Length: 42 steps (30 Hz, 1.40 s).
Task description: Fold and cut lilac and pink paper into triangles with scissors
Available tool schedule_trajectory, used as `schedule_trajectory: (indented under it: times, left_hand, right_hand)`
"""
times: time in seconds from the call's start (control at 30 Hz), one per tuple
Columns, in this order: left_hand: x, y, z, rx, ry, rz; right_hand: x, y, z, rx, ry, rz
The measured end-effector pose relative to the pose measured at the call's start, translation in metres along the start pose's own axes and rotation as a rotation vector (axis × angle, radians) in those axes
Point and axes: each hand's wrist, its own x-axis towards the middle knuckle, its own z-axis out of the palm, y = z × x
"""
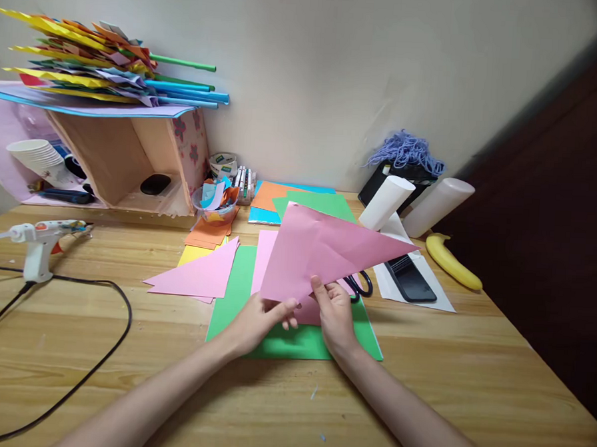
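Note:
A pink sheet of paper (322, 248), folded or cut to a long point at the right, is held up in front of me. Its lower left edge is pinched by my left hand (260, 321), thumb on the near face. My right hand (334, 315) grips the lower edge closer to the middle, thumb also in front. Beneath lies green paper (277, 346) with another pink sheet (263, 248) on it. Black-handled scissors (362, 285) show partly behind the held paper; their blades are hidden. Pink triangular pieces (200, 275) lie to the left.
A white glue gun (42, 247) with a black cord lies at the left. A plastic tub of paper scraps (215, 206) stands by an open box (132, 155). To the right are a phone (410, 279), a banana (451, 261) and a white roll (387, 201).

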Motion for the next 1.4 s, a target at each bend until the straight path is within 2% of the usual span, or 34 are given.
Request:
schedule_trajectory:
  times: [0.07,0.17,0.27,0.4,0.47,0.67,0.77,0.87,0.97,1.07,1.13,1.2,1.27,1.4]
  left_hand:
    - [-0.003,0.002,0.008,0.045,0.091,0.003]
    - [-0.003,0.002,0.009,0.081,0.219,-0.029]
    - [-0.001,-0.001,0.004,0.106,0.243,-0.01]
    - [0.002,-0.004,-0.004,0.173,0.238,-0.021]
    - [0.003,-0.004,-0.009,0.202,0.236,-0.038]
    - [0.004,0.001,-0.024,0.255,0.238,-0.101]
    - [0.006,-0.002,-0.027,0.239,0.235,-0.11]
    - [0.008,-0.007,-0.029,0.254,0.243,-0.091]
    - [0.008,-0.008,-0.027,0.332,0.263,-0.032]
    - [0.006,-0.01,-0.023,0.354,0.231,0.004]
    - [0.005,-0.013,-0.021,0.354,0.2,0.035]
    - [0.005,-0.015,-0.02,0.38,0.186,0.071]
    - [0.005,-0.016,-0.02,0.418,0.184,0.099]
    - [0.004,-0.014,-0.022,0.473,0.154,0.119]
  right_hand:
    - [-0.007,0.002,0.006,0.002,-0.024,0.019]
    - [-0.011,0.004,0.012,0.008,-0.093,0.032]
    - [-0.008,0.002,0.012,-0.007,-0.137,0.041]
    - [0.006,-0.003,0.002,-0.016,-0.17,0.085]
    - [0.016,-0.006,-0.007,-0.008,-0.156,0.078]
    - [0.049,-0.012,-0.042,0.055,0.028,0.12]
    - [0.059,-0.017,-0.056,0.058,0.089,0.101]
    - [0.061,-0.02,-0.061,0.051,0.122,0.059]
    - [0.055,-0.019,-0.054,0.021,0.008,0.068]
    - [0.04,-0.016,-0.035,-0.054,-0.208,0.151]
    - [0.028,-0.014,-0.021,-0.133,-0.415,0.213]
    - [0.017,-0.012,-0.01,-0.127,-0.543,0.219]
    - [0.009,-0.009,-0.004,-0.132,-0.585,0.199]
    - [0.007,-0.006,-0.004,-0.154,-0.568,0.158]
